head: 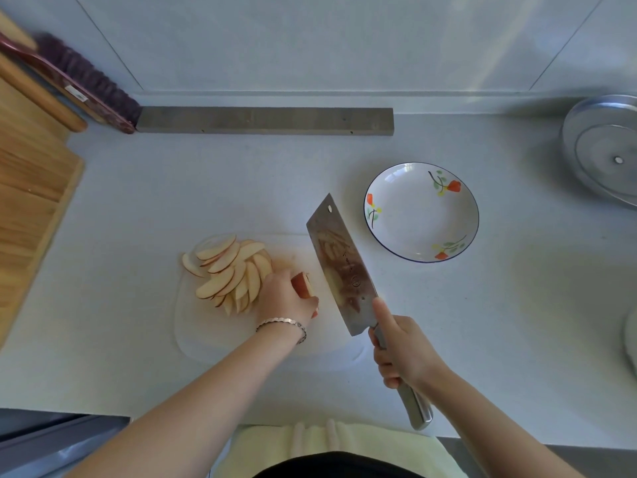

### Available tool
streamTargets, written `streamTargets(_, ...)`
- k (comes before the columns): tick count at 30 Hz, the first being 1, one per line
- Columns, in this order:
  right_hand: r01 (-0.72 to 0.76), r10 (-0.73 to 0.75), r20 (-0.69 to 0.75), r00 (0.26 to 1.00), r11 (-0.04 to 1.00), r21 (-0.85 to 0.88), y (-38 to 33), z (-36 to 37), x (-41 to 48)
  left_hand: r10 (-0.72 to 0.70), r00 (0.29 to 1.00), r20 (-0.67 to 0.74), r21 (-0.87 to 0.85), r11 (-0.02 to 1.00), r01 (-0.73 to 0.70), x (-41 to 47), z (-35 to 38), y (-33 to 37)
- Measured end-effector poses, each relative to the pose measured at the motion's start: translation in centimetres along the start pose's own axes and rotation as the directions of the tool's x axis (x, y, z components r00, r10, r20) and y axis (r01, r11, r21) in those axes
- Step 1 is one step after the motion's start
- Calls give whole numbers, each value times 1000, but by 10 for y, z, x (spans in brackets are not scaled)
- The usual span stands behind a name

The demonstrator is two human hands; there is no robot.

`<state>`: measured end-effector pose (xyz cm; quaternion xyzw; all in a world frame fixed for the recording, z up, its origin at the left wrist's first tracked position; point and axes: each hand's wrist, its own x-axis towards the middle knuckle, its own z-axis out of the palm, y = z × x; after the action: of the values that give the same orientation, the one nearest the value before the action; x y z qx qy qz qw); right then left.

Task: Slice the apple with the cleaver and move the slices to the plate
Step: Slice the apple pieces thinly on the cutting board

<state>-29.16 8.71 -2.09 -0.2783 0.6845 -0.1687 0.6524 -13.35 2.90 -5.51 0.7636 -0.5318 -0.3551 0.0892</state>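
We see the left hand (286,291) curled over the last apple piece (303,282) on the translucent cutting board (213,336), pinning it down. The right hand (400,350) grips the cleaver (339,267) by its metal handle, with one digit laid up along the blade. The blade is tilted, flat side up, just right of the piece. A fan of slices (231,274) lies on the board left of the hand. The plate (413,219) sits far-right with no slices on it. We judge slicing nearly done and the transfer not begun. Main risk is the fingers: the remnant is small and the fingertips are close to the edge, so a cut could nick them. A narrow piece may also roll or slip under the blade. Later, slices carried across could slide off onto the counter.
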Motion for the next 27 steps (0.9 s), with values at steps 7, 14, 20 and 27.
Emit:
streamTargets(7, -14, 14, 27, 1000, 1000, -21, 2, -3, 2, -82, 995, 51, -63, 994, 85, -1, 0, 7)
streamTargets(14, -41, 42, 63, 997, 999, -19, -2, -2, 1, -173, 980, 97, -241, 951, 192, 1, -5, 6)
streamTargets(20, -48, 50, 69, 996, 998, -33, -5, 4, 1, -196, 974, 111, -293, 930, 221, -1, -5, 6)
streamTargets(27, -65, 69, 38, 997, 993, -96, -10, 13, 5, -181, 978, 108, -305, 930, 206, -2, -6, 7)
